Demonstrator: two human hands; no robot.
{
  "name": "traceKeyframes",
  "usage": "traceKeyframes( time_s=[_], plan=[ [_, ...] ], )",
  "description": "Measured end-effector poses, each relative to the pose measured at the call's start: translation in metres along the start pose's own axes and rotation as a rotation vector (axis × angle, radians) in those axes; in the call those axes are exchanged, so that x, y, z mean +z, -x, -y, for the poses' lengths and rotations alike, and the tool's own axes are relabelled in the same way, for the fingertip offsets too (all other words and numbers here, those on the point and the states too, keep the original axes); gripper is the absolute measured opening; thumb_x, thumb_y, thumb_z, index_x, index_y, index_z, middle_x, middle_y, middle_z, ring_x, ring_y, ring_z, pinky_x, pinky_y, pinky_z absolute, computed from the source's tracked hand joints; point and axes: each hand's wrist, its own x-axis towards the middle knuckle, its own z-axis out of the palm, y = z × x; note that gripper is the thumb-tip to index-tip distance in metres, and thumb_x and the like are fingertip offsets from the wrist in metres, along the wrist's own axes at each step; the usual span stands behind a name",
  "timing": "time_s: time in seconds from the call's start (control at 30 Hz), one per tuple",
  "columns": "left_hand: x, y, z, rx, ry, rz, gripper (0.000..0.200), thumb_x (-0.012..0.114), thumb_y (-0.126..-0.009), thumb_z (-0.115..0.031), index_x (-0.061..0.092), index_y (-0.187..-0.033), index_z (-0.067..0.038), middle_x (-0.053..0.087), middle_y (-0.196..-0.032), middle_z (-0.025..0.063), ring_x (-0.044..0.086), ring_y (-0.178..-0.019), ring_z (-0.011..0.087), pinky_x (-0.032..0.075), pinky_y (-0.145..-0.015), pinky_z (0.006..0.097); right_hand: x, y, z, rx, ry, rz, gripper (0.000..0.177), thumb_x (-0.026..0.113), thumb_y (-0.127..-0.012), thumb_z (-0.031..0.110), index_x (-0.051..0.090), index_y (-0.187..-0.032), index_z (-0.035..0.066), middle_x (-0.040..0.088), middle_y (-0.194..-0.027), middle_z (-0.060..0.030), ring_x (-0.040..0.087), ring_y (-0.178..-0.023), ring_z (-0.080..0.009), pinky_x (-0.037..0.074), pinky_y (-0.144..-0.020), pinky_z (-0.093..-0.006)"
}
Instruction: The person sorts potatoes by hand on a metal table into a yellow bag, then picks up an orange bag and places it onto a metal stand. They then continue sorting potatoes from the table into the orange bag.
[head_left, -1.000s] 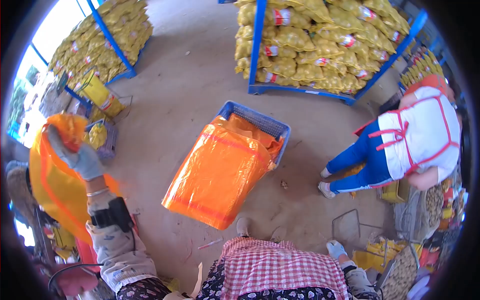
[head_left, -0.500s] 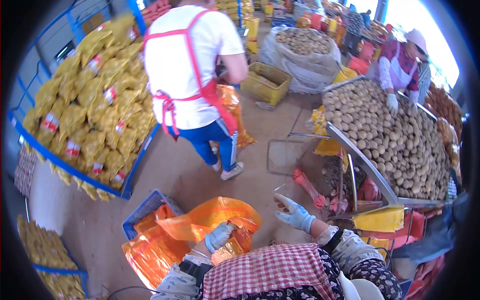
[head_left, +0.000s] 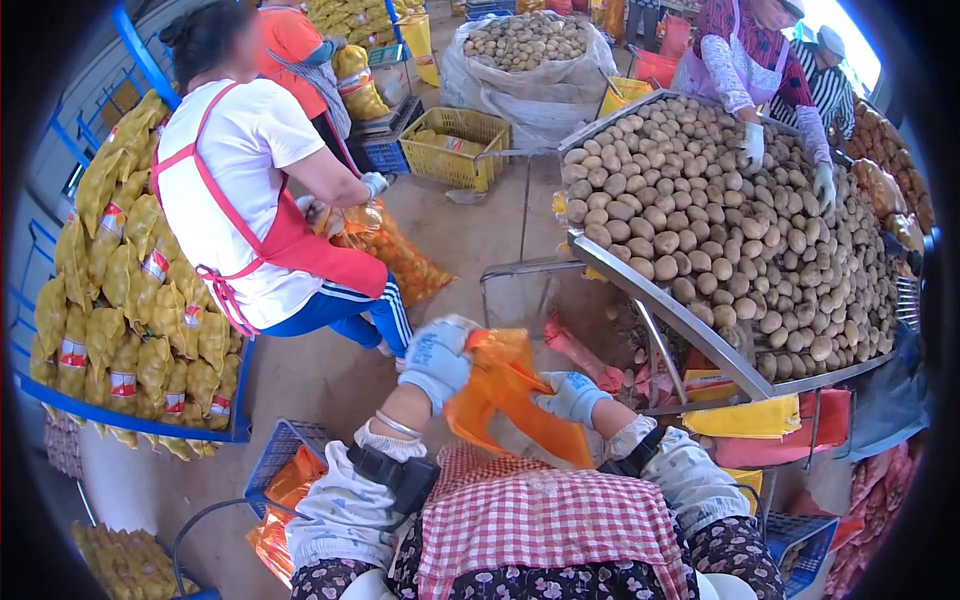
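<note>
My left hand [head_left: 438,362], in a pale blue and white glove, is closed on the upper edge of an orange mesh bag [head_left: 505,375]. The bag hangs limp and looks unfilled in front of my checked apron. My right hand [head_left: 572,398], gloved the same way, is closed on the bag's other side; its fingertips are partly hidden. Low on the left, more orange bags [head_left: 292,482] lie in and over a blue crate [head_left: 268,462]. To the right, a metal-edged sorting table [head_left: 672,335] bears a heap of round brown potatoes [head_left: 720,230].
A person in a red apron [head_left: 290,235] bends over a filled orange bag [head_left: 395,250]. Filled yellow bags [head_left: 140,310] are stacked at left. Another person's gloved hands [head_left: 755,145] touch the potatoes. A yellow crate [head_left: 455,150] and a big white sack [head_left: 530,90] stand behind.
The orange bag has been lifted from the crate to in front of me. My right hand, open before, has closed on it. My view has shifted right; the red-aproned person now bends over.
</note>
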Motion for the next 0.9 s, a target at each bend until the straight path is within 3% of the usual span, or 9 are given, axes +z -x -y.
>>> traceKeyframes(
  time_s=[0.07,0.2,0.23,0.37,0.5,0.57,0.63,0.83,0.9],
  plan=[
    [-0.016,-0.01,0.017,-0.031,-0.221,-0.05,0.037,0.051,-0.073,0.002,0.062,-0.108,-0.007,0.063,-0.11,0.0147,0.058,-0.102,0.037,0.047,-0.089,0.0402,0.003,-0.024,-0.019,0.019,-0.011,-0.096,0.037,0.06,-0.086,0.029,0.06,-0.116,0.007,0.065,-0.106,-0.0182,0.062,-0.1,-0.0341,0.047,-0.086,-0.0381],
    [0.009,-0.034,0.086,-0.26,0.51,-0.259,0.032,0.049,-0.08,0.003,0.061,-0.109,-0.003,0.065,-0.099,0.0084,0.062,-0.089,0.0213,0.049,-0.08,0.0329,0.007,-0.075,-0.038,-0.02,0.18,-0.113,0.039,0.059,-0.087,0.03,0.06,-0.117,0.005,0.065,-0.109,-0.0165,0.062,-0.102,-0.031,0.047,-0.087,-0.0376],
    [0.016,-0.039,0.101,-0.354,0.95,-0.315,0.029,0.048,-0.082,0.003,0.06,-0.109,-0.001,0.065,-0.096,0.0059,0.06,-0.086,0.015,0.049,-0.078,0.0294,0.018,-0.098,-0.052,0.023,-0.039,-0.084,0.036,0.059,-0.089,0.029,0.06,-0.116,0.005,0.064,-0.109,-0.0156,0.062,-0.1,-0.0277,0.047,-0.086,-0.0359],
    [0.004,-0.068,0.152,-0.379,0.864,-0.254,0.019,0.051,-0.091,-0.006,0.062,-0.106,-0.002,0.064,-0.09,0.0019,0.055,-0.081,0.0091,0.047,-0.072,0.0263,0.027,-0.153,-0.036,0.06,-0.698,0.013,0.032,0.051,-0.095,0.021,0.057,-0.121,0.003,0.062,-0.116,-0.0037,0.059,-0.103,-0.0171,0.046,-0.089,-0.0294],
    [-0.027,-0.104,0.176,-0.414,0.59,-0.095,0.032,0.049,-0.096,-0.028,0.062,-0.09,0.001,0.066,-0.079,0.0109,0.061,-0.073,0.0202,0.048,-0.068,0.0342,0.026,-0.222,0.002,0.104,-1.313,0.226,0.031,0.051,-0.095,0.028,0.058,-0.117,0.006,0.064,-0.104,-0.0068,0.061,-0.095,-0.0161,0.049,-0.081,-0.0277],
    [-0.03,-0.118,0.177,-0.3,0.494,-0.123,0.042,0.046,-0.096,-0.037,0.062,-0.088,0.002,0.064,-0.076,0.0175,0.062,-0.072,0.0293,0.047,-0.065,0.0388,0.04,-0.281,-0.003,0.281,-1.74,0.629,0.037,0.045,-0.098,0.031,0.053,-0.122,0.004,0.063,-0.111,-0.0072,0.06,-0.103,-0.0196,0.047,-0.093,-0.0323],
    [-0.016,-0.136,0.189,-0.102,0.232,0.023,0.044,0.045,-0.095,-0.039,0.062,-0.087,0.001,0.064,-0.077,0.02,0.062,-0.074,0.0333,0.047,-0.065,0.0399,0.036,-0.313,0.029,0.144,-1.833,0.592,0.038,0.046,-0.097,0.032,0.053,-0.122,0.005,0.062,-0.112,-0.0084,0.06,-0.103,-0.0208,0.048,-0.092,-0.035],
    [-0.04,-0.191,0.167,-0.023,0.839,0.189,0.027,0.048,-0.094,-0.025,0.059,-0.103,-0.002,0.063,-0.086,0.005,0.056,-0.078,0.0119,0.046,-0.066,0.0293,-0.057,-0.322,0.067,-0.082,-1.87,0.429,0.034,0.049,-0.097,0.029,0.052,-0.124,0.008,0.06,-0.118,-0.0084,0.059,-0.108,-0.0204,0.048,-0.095,-0.0339],
    [-0.042,-0.216,0.163,-0.359,1.077,0.283,0.02,0.047,-0.096,-0.014,0.058,-0.105,0.0,0.062,-0.09,0.0008,0.058,-0.077,0.0125,0.048,-0.069,0.0258,-0.086,-0.321,0.056,-0.074,-1.592,-0.049,0.038,0.051,-0.095,0.027,0.05,-0.126,0.005,0.057,-0.123,-0.0116,0.057,-0.11,-0.0218,0.046,-0.096,-0.0349]
  ],
)
